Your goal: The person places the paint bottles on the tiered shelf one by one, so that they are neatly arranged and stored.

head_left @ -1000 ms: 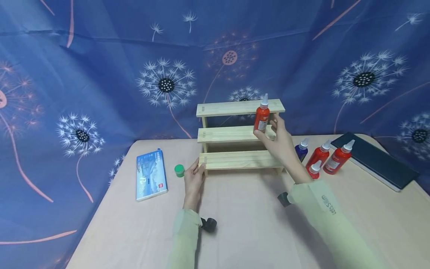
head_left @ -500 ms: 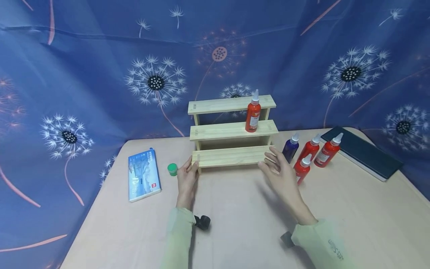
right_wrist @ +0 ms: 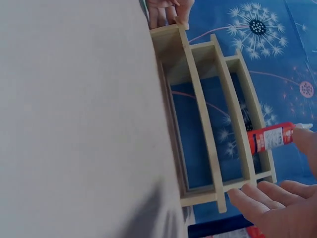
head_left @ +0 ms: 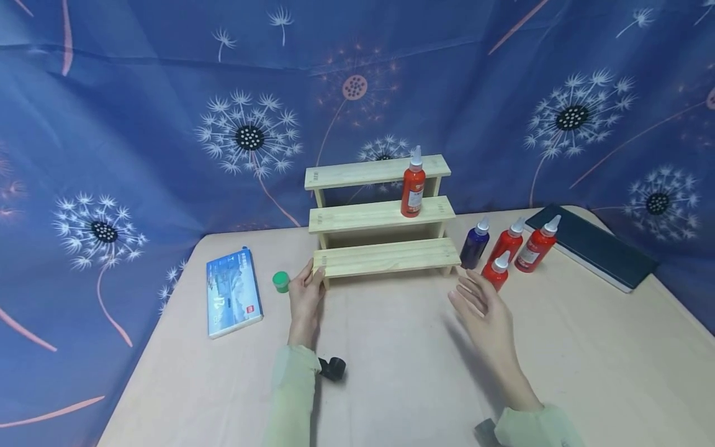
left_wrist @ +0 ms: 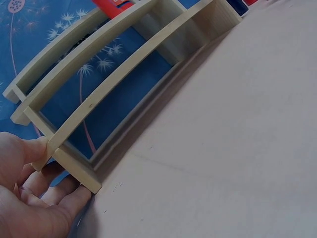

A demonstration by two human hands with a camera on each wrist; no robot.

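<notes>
A three-step wooden rack stands on the table. My left hand holds the left end of its lowest step; in the left wrist view the thumb lies on top and the fingers curl at the end leg. One red squeeze bottle with a white nozzle stands upright on the middle step, toward its right. Holding nothing, my right hand hovers in front of the rack's right end, near a smaller-looking red bottle that it partly hides. In the right wrist view its fingers are spread.
Right of the rack stand a dark blue bottle and two more red bottles. Behind them lies a dark book. To the left are a blue-and-white box and a small green-lidded jar. A patterned blue cloth hangs behind.
My right hand has let go of the red squeeze bottle on the middle step and drawn back down and to the right. My left hand has kept its hold on the rack.
</notes>
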